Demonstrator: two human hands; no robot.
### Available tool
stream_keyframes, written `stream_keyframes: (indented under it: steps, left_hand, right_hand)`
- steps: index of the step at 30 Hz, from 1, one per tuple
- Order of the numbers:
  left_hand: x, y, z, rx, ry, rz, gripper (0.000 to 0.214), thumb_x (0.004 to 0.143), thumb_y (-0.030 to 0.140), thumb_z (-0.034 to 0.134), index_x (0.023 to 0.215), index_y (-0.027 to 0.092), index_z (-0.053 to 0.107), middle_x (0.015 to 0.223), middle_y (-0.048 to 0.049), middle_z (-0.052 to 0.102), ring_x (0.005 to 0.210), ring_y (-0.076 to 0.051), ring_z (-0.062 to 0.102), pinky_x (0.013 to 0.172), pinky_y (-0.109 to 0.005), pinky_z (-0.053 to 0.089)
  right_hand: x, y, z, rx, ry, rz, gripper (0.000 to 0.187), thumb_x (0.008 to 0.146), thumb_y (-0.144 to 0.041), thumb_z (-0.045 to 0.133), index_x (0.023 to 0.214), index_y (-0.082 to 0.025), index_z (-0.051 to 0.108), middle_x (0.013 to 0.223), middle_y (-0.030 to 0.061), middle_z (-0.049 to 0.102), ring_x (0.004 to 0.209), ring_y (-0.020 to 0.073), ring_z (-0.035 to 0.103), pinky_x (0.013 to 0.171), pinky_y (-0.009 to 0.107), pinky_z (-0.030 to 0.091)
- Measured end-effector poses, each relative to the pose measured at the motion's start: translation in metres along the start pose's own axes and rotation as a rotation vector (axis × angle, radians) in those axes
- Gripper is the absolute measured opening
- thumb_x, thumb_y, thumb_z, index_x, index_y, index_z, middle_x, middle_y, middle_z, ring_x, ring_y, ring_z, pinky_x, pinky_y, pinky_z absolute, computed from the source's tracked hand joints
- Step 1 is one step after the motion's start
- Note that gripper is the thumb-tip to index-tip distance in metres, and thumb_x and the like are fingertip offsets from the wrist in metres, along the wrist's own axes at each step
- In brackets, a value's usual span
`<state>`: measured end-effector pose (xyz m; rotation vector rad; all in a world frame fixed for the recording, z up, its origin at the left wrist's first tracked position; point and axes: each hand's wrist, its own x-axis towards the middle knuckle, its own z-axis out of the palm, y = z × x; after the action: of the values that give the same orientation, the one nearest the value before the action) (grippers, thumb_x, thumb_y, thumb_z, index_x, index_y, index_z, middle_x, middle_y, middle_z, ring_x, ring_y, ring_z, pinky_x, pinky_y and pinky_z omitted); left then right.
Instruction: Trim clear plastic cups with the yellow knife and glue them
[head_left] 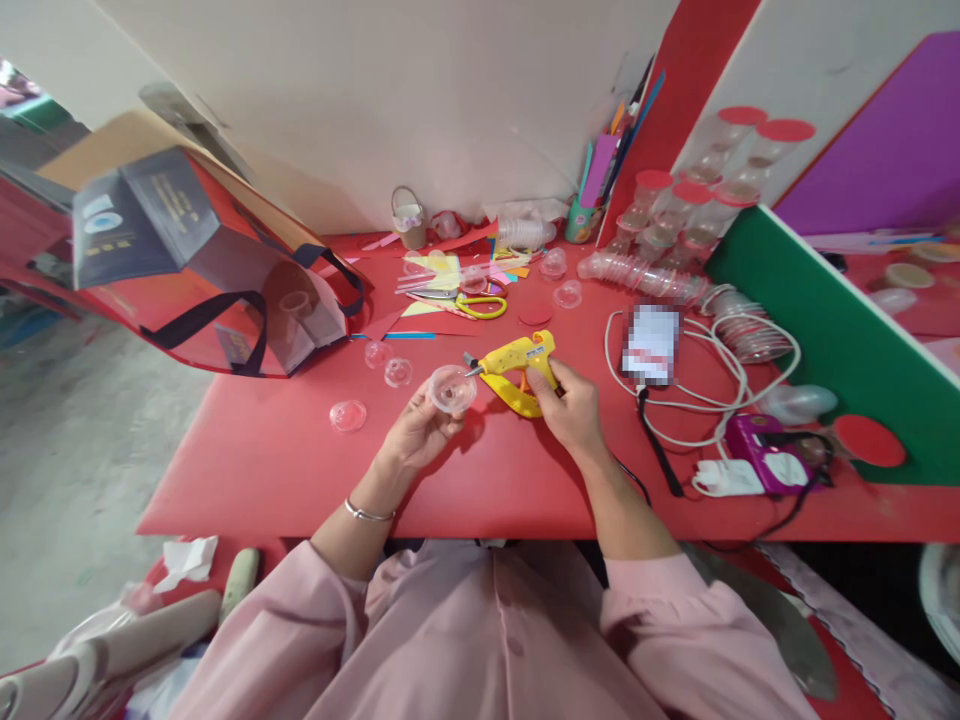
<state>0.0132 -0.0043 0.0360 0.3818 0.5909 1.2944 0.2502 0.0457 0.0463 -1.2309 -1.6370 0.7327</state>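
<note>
My left hand (pixel 420 432) holds a small clear plastic cup (pixel 453 390) with its round opening turned up toward me. In my right hand (pixel 571 408) is a yellow hot glue gun (pixel 519 362), its metal nozzle pointing left and meeting the cup's rim; whether they touch I cannot tell. My fingers wrap around the gun's handle. Left of the cup lie several more clear plastic cups, one of them a cup with a reddish look (pixel 348 416). A red disc (pixel 535 315) rests on the table just beyond the gun.
Yellow-handled scissors (pixel 482 305) lie among paper scraps on the red table (pixel 270 470). A large shopping bag (pixel 225 270) stands at left. To the right are a phone (pixel 651 345), a white cable, a purple power adapter (pixel 772 455), stacked cups and red-topped cup figures (pixel 679 205).
</note>
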Motion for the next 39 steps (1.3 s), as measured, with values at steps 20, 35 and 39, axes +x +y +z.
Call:
stream_keyframes:
  steps: [20, 35, 39]
  left_hand:
    - [0.0004, -0.0028, 0.0028, 0.073, -0.034, 0.033, 0.064, 0.064, 0.031, 0.103, 0.119, 0.02, 0.073, 0.096, -0.0042, 0.074, 0.071, -0.011, 0.066, 0.055, -0.017, 0.05]
    - [-0.0001, -0.0032, 0.0033, 0.037, 0.013, 0.028, 0.067, 0.061, 0.03, 0.104, 0.119, 0.019, 0.073, 0.099, -0.0057, 0.076, 0.071, -0.011, 0.067, 0.055, -0.019, 0.052]
    - [0.001, 0.0013, 0.0049, -0.008, 0.077, 0.039, 0.067, 0.059, 0.029, 0.105, 0.118, 0.019, 0.073, 0.092, -0.0032, 0.074, 0.07, -0.011, 0.067, 0.057, -0.018, 0.051]
  right_hand:
    - [-0.0003, -0.002, -0.0003, 0.006, -0.004, 0.003, 0.043, 0.102, -0.059, 0.06, 0.085, -0.021, 0.07, 0.073, -0.0004, 0.065, 0.067, 0.0146, 0.055, 0.067, 0.029, 0.04]
    - [-0.0004, -0.0045, -0.0014, 0.022, 0.0, 0.005, 0.044, 0.102, -0.06, 0.06, 0.084, -0.021, 0.069, 0.072, -0.0008, 0.064, 0.066, 0.0143, 0.053, 0.066, 0.029, 0.039]
    - [-0.0005, -0.003, -0.0001, 0.012, -0.011, -0.009, 0.043, 0.101, -0.06, 0.061, 0.083, -0.021, 0.067, 0.072, -0.0007, 0.064, 0.066, 0.0141, 0.052, 0.066, 0.029, 0.038]
